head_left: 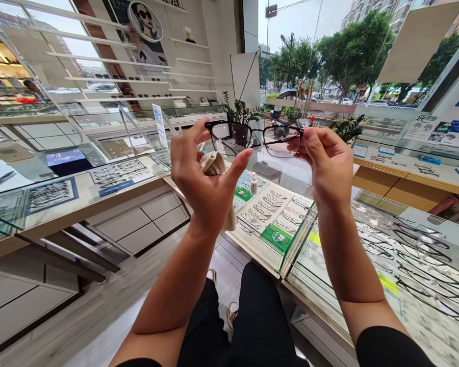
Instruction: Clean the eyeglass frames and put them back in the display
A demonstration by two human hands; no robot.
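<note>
Dark-framed eyeglasses (257,130) with clear lenses are held up between my two hands. My right hand (327,158) pinches the frame at its right corner. The upper fingers of my left hand (206,183) meet the frame's left corner, while its thumb points up below the left lens. A beige cloth (213,163) is tucked in my left palm and hangs down behind the wrist. Beyond the glasses, a small white bottle (254,184) stands on the glass counter.
A glass display case (424,255) full of eyeglasses lies at the right. Green boxes (277,237) sit by rows of frames in the middle case. Another counter (137,187) runs along the left. Potted plants (241,112) stand near the window.
</note>
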